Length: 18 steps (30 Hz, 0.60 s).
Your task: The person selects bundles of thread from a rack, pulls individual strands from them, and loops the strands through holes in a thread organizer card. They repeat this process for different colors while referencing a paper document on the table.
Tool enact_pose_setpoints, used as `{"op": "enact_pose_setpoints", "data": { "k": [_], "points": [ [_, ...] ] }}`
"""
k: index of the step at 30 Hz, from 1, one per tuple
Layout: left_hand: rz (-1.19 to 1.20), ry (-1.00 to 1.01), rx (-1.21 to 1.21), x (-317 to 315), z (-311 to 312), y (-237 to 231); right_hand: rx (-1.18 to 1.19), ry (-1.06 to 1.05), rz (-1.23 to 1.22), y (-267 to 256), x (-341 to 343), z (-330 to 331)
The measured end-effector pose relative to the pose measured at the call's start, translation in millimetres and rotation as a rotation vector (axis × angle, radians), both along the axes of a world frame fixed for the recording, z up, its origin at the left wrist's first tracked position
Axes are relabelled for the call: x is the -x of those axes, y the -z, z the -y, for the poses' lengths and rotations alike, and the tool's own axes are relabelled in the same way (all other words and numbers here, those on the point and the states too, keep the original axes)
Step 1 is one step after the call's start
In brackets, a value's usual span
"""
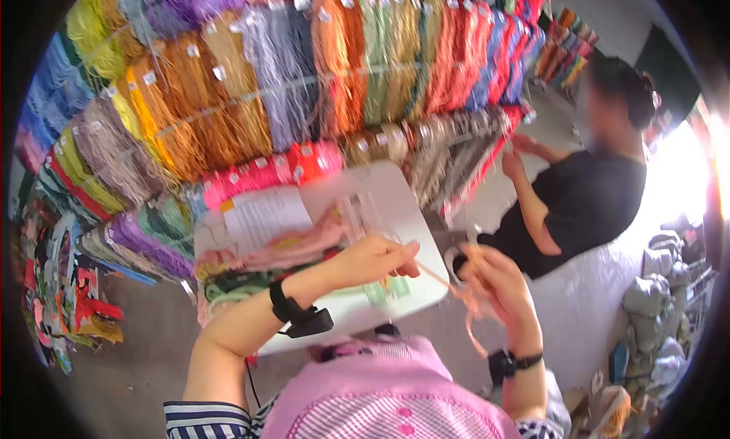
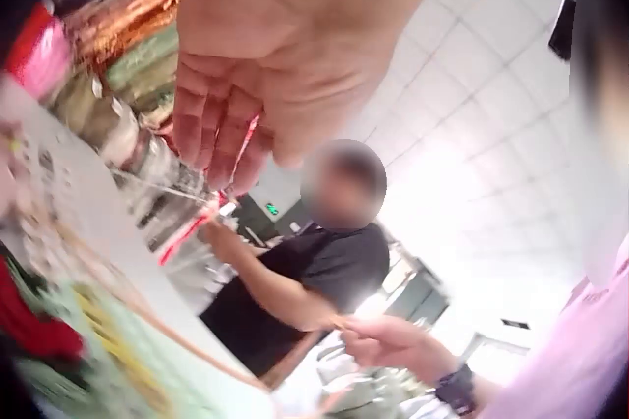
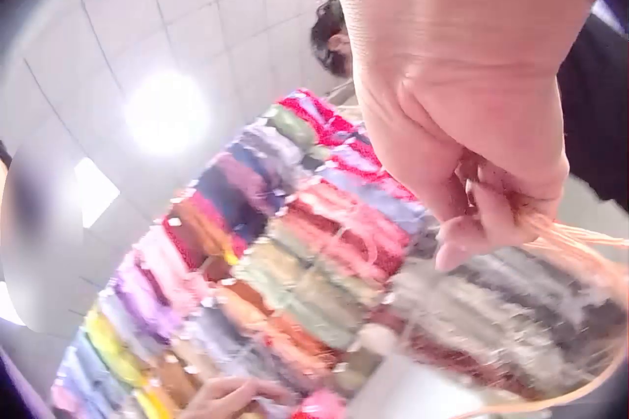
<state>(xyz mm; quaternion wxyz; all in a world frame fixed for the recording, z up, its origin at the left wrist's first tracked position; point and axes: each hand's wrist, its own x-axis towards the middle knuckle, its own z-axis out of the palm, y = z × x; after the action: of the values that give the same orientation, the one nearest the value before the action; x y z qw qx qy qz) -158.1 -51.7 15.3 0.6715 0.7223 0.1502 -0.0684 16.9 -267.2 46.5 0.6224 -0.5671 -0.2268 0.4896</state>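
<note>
A thin peach cord (image 1: 435, 276) runs between the two hands, above the right edge of a white table (image 1: 426, 241). My left hand (image 1: 372, 258) holds one stretch at its fingertips, palm side showing in the left wrist view. The right hand (image 1: 498, 283) pinches the gathered strands (image 3: 565, 232) between thumb and fingers; a loose loop (image 1: 473, 329) dangles below it. On the table lie a pink skein (image 1: 296, 245), dark and light green skeins (image 1: 243, 287), and a printed sheet (image 1: 266, 214).
Racks of bundled, tagged yarn (image 1: 289, 74) in many colours rise behind the table. Another person (image 1: 585, 188) in a black top stands to the right. Grey-green bundles (image 1: 654, 294) are piled at the far right, and more hanging yarn (image 1: 84, 302) is at left.
</note>
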Motion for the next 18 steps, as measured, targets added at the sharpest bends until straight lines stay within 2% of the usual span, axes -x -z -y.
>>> {"op": "enact_pose_setpoints", "data": {
  "k": [2, 4, 5, 7, 8, 10, 11, 15, 16, 18],
  "points": [
    [0.168, 0.081, 0.249, 9, 23, 2, -0.030, -0.175, -0.025, -18, 25, -22],
    [0.245, -0.026, 0.505, 23, 35, -5, -0.128, -0.315, -0.045, -21, 45, -39],
    [0.249, -0.034, 0.506, 31, 33, -16, -0.127, -0.324, -0.044, -24, 54, -46],
    [0.500, -0.038, 0.461, 48, 28, -34, -0.189, -0.417, -0.050, -28, 68, -57],
    [0.504, -0.053, 0.456, 54, 28, -34, -0.190, -0.433, -0.051, -28, 73, -62],
    [0.515, -0.286, 0.287, 67, 30, -34, -0.153, -0.457, 0.015, -27, 82, -71],
    [0.566, -0.317, 0.312, 74, 26, -30, -0.148, -0.448, -0.051, -24, 84, -76],
    [0.531, -0.513, 0.323, 98, 27, -41, -0.293, -0.417, -0.016, -15, 98, -93],
    [0.506, -0.570, 0.243, 102, 25, -39, -0.294, -0.429, -0.019, -14, 99, -94],
    [0.481, -0.634, 0.162, 108, 24, -39, -0.270, -0.422, 0.123, -12, 101, -96]
  ]
}}
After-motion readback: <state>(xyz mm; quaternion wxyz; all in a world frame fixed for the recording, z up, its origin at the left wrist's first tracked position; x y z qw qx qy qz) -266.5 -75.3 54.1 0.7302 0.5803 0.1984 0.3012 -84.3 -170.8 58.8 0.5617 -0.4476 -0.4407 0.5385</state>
